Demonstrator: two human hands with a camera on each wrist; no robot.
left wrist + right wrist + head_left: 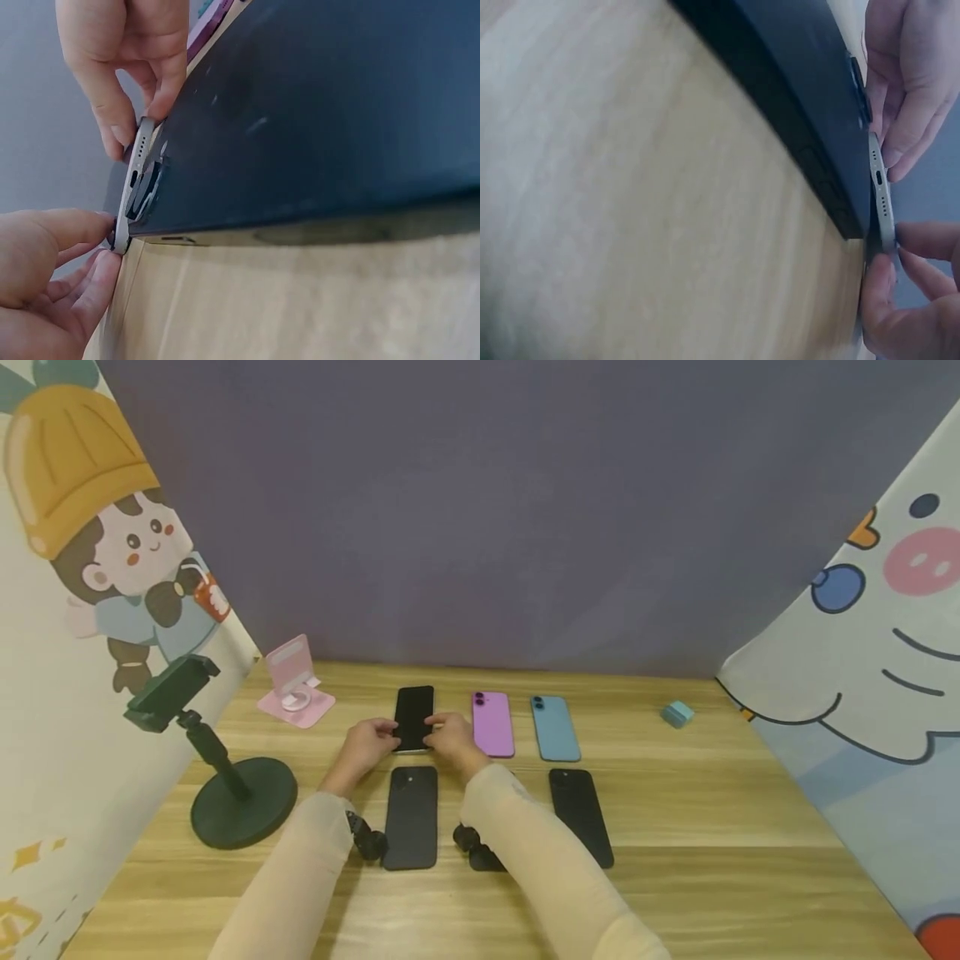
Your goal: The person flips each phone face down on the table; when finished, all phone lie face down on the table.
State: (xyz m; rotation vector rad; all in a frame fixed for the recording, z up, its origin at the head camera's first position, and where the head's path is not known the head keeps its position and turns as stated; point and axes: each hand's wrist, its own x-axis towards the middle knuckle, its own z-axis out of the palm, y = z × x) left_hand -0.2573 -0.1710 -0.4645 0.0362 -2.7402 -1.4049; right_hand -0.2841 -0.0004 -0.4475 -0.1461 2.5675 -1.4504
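A smartphone (415,714) with a dark screen facing up and a pale metal frame is at the back left of the table. My left hand (367,745) pinches its left edge between thumb and fingers. On the opposite edge, my right hand (452,739) pinches it the same way. The phone's end with the charging port (133,178) faces the wrist cameras. Whether it touches the table cannot be made out. Just in front lies a dark grey phone (411,818), back up, large in both wrist views. A pink-purple phone (492,724) lies right of my right hand.
A blue phone (556,728) and a black phone (582,817) lie further right. Another dark phone (486,860) is mostly hidden by my right forearm. At left stand a pink folding stand (291,672) and a dark green phone stand (243,802). A teal block (677,714) sits back right.
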